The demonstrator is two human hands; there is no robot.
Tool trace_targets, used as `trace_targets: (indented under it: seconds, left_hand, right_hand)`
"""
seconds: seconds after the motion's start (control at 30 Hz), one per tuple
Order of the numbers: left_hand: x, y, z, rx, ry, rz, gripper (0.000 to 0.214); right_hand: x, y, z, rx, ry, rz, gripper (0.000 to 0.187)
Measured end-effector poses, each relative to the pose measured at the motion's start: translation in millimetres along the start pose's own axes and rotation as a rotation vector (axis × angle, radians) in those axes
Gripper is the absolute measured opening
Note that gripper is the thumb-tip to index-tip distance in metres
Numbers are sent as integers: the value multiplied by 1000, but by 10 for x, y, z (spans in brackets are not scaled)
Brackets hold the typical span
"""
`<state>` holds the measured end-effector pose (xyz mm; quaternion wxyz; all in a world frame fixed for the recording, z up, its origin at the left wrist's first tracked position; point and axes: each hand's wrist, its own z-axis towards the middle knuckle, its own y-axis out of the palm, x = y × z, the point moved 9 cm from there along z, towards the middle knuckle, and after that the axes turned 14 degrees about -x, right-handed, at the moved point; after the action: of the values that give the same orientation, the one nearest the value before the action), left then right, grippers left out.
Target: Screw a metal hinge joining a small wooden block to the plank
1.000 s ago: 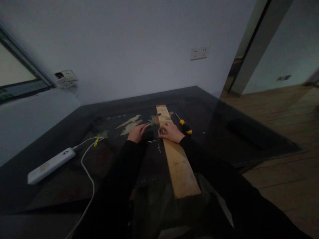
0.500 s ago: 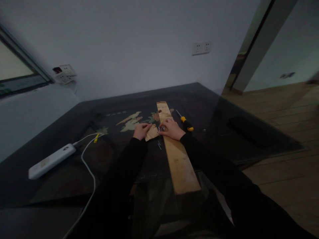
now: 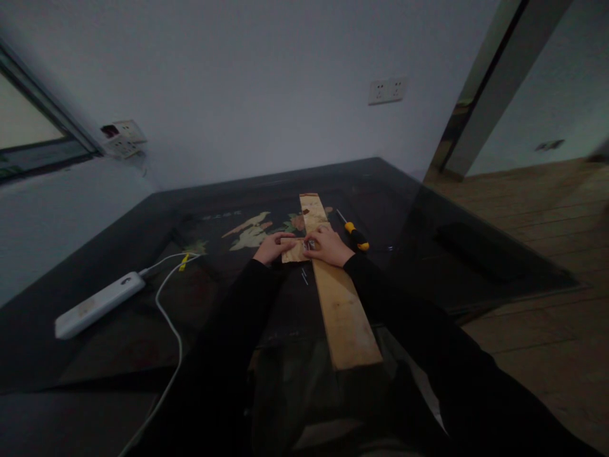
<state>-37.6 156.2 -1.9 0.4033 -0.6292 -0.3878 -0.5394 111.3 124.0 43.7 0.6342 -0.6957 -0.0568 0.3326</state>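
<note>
Small wooden piece (image 3: 295, 255): located at the left edge of the long wooden board (image 3: 346, 317), roughly midway along it, its right end meeting that edge; whether it touches the board cannot be told. The left hand (image 3: 272, 247) has its grip closed on this piece, thumb along the upper side. The right hand (image 3: 330, 246) lies across the board, its grip closed, thumb and fingertips pinching a small metal fitting (image 3: 311, 245) at the board's left edge; the fitting's form is partly hidden by the fingers.

The board lies lengthwise on the dark bench (image 3: 404, 203), far end toward the wall (image 3: 266, 95), near end toward the person. Just left of it, below the hands, lie thin metal pins (image 3: 304, 277). To the right, near the right hand, rests a yellow-and-black screwdriver (image 3: 356, 237), shaft pointing away. Beyond the left hand, a bird-and-flower design (image 3: 250, 232) shows on the bench top.

Well apart at left: a white elongated device (image 3: 98, 306), a white cable (image 3: 165, 316) at its end, a yellow tag (image 3: 183, 263) on the cable. A double socket (image 3: 387, 91) is fixed to the wall.
</note>
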Motion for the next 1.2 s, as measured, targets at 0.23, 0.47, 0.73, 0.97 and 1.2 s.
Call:
trace_targets:
  seconds: [0.23,0.47,0.73,0.97,1.2]
  left_hand:
    - [-160,191,3,-111,-57,-258,32]
    - [-144,95,-93,145,-118,-138,40]
    - [-72,203,-122,137,-72,-151,61]
    - [-47,229,-138,146,-72,-129,60]
    - [-68,201,-86,146,-23,-95,72]
  right_hand:
    - [0,-5,-4,11,-10,10,38]
    - [13,12,11,8,-2,-4,36]
    - [-5,-3,1,9,-8,8,37]
    - [21,13,24,20,-23,5,41]
    - [27,10,19,31,-51,24,39]
